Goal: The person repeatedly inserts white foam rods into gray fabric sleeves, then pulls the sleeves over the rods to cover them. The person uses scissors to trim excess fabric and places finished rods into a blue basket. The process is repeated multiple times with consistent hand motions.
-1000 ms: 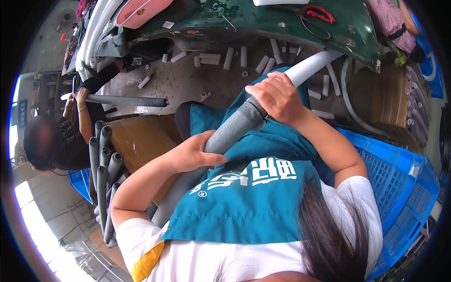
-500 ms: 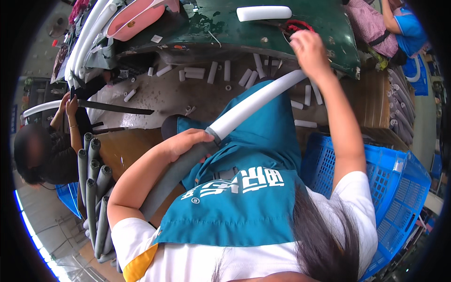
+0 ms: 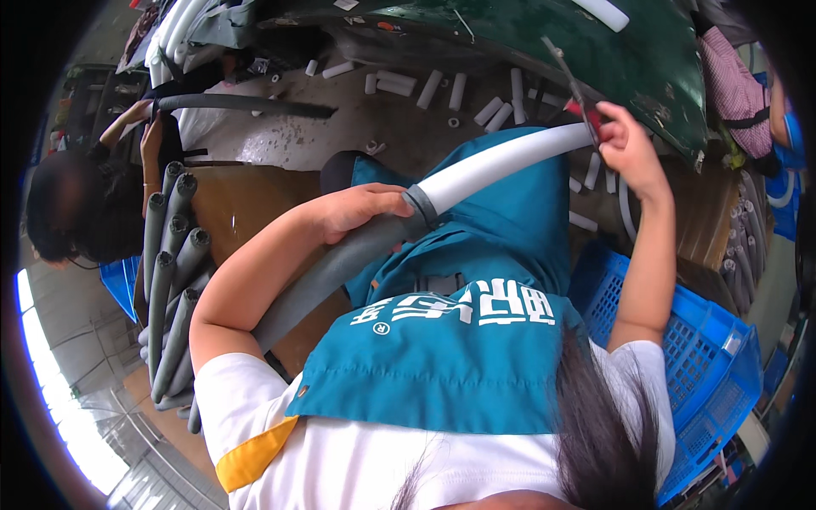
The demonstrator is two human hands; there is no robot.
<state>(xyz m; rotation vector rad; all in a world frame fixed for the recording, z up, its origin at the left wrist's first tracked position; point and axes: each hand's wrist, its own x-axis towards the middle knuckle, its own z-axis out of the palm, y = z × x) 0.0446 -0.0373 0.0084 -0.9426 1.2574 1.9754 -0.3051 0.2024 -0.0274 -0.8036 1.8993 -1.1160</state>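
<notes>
A long white foam tube (image 3: 501, 166) slants across my lap, its near part inside a grey cloth sleeve (image 3: 327, 276). My left hand (image 3: 361, 208) is closed around the sleeve near its rolled edge, where the bare white foam comes out. At the tube's far end, my right hand (image 3: 631, 160) grips red-handled scissors (image 3: 585, 112). One long metal blade points up and away, over the edge of the green table. The scissors overlap the tube's tip; whether they touch it I cannot tell.
The green table (image 3: 510, 47) stands ahead, with a white foam piece (image 3: 605, 12) on it. Cut white foam pieces (image 3: 395, 81) litter the floor. Grey-covered tubes (image 3: 174, 255) lean at left, near another person handling a tube. A blue crate (image 3: 693, 357) sits at my right.
My right hand has taken the red-handled scissors up from the green table and brought them to the tube's far end. My left hand keeps its hold. The whole view has shifted.
</notes>
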